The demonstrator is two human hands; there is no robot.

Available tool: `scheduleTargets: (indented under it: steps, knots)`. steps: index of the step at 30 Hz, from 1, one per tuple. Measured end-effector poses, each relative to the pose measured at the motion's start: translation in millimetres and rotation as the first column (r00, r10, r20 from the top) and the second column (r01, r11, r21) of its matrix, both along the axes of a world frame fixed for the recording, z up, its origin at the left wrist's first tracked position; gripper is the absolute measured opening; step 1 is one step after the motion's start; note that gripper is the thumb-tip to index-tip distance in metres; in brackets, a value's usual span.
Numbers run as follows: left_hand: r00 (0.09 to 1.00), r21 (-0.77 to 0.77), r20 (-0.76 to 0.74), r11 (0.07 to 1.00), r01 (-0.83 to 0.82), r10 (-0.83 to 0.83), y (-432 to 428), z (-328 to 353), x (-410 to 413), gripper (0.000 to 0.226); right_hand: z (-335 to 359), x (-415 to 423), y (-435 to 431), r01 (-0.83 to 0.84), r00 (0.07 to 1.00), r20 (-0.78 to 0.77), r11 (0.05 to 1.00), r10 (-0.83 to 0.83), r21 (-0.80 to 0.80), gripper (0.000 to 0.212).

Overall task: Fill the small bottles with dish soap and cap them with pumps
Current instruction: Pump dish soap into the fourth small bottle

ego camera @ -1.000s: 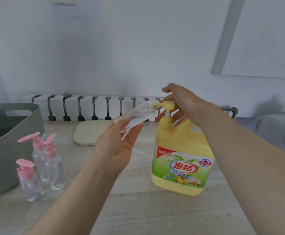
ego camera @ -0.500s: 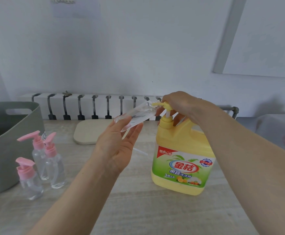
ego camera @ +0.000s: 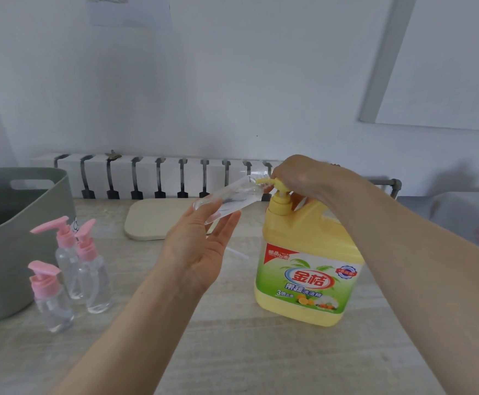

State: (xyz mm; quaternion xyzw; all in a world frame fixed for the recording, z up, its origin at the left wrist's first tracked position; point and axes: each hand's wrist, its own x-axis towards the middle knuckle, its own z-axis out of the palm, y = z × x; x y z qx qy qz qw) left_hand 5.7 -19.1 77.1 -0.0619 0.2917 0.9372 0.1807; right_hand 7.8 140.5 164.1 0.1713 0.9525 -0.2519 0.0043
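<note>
My left hand [ego camera: 195, 252] holds a small clear bottle [ego camera: 227, 199] tilted, its open neck against the spout of the yellow pump [ego camera: 278, 192]. My right hand [ego camera: 303, 175] presses down on top of that pump, which sits on the big yellow dish soap jug [ego camera: 309, 269] standing on the table. Three small clear bottles with pink pumps [ego camera: 70, 266] stand at the left, beside the tub.
A grey-green plastic tub [ego camera: 19, 238] fills the left edge. A pale flat board [ego camera: 158, 220] lies behind my left hand, near the radiator and wall. A thin clear tube [ego camera: 237, 253] lies on the table by the jug. A covered object sits at far right.
My right hand has pushed the jug's pump head down from its raised position. The small bottle stays at the spout in my left hand.
</note>
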Motion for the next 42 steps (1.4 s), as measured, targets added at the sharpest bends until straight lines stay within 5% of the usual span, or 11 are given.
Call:
scheduleTargets:
  steps: [18,42]
  knots:
    - [1.000,0.008,0.008,1.000,-0.009,0.009,1,10,2,0.022,-1,6,16,0.005,0.987,-0.144,0.915,-0.069,-0.403,0.055]
    - [1.000,-0.012,-0.001,1.000,0.000,0.000,1,1,-1,0.025,1,-1,1,-0.032,0.999,0.028,0.999,0.033,-0.039,0.020]
